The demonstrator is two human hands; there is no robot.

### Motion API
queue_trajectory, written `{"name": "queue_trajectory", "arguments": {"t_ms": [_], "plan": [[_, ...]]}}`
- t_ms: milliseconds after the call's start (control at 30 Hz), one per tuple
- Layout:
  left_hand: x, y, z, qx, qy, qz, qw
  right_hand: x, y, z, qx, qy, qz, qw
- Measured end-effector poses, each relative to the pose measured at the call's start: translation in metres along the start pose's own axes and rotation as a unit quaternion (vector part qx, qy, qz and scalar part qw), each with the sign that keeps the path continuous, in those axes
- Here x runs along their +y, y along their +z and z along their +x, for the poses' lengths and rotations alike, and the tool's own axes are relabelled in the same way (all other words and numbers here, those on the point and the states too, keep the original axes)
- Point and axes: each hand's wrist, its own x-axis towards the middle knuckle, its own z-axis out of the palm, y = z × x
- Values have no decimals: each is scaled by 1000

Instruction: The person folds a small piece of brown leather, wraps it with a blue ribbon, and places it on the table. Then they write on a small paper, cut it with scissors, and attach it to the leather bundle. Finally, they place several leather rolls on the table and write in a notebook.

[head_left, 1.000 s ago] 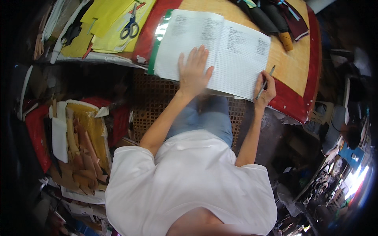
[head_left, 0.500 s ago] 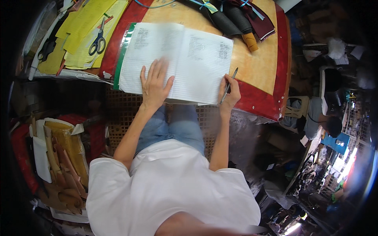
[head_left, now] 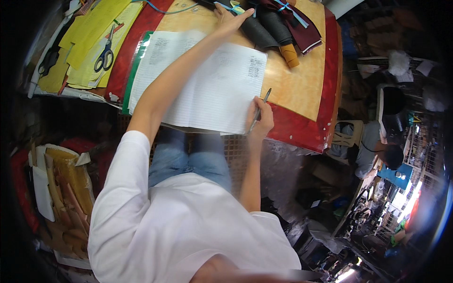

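An open lined notebook (head_left: 226, 89) with handwriting on the upper part of its pages lies on the table in front of me. My right hand (head_left: 263, 120) rests at its lower right corner, fingers closed round a dark pen (head_left: 266, 96) whose one end points up and away. Stretched across the left page, my left arm reaches to the table's far side. There my left hand (head_left: 229, 21) has thumb and fingers spread, at the near left end of dark rolled material (head_left: 257, 30) tied with light blue string; whether it touches the roll I cannot tell.
Blue-handled scissors (head_left: 104, 60) lie on yellow papers (head_left: 85, 42) at the left. A maroon folded piece (head_left: 306, 35) and a tan roll end (head_left: 289, 55) sit beside the dark rolls. The table has a red border (head_left: 295, 132). Another person (head_left: 370, 148) sits at far right.
My left hand has left the notebook's left page and moved up and right to the dark rolls. My right hand still holds the pen at the notebook's corner. The whole view has shifted slightly.
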Motion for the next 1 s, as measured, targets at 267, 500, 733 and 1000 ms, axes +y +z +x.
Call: {"name": "queue_trajectory", "arguments": {"t_ms": [267,500,733,1000], "plan": [[19,23,23,38,-84,-321,943,3,-2,0,-3,-14,-24,1000],[27,-146,29,-335,-54,-550,763,1,0,1,10,1,-5,1000],[-7,-230,-57,-588,103,-114,794,-13,-8,0,158,21,40,986],[-20,-237,-82,-587,126,-70,797,-68,13,11,33,-136,97,985]]}}
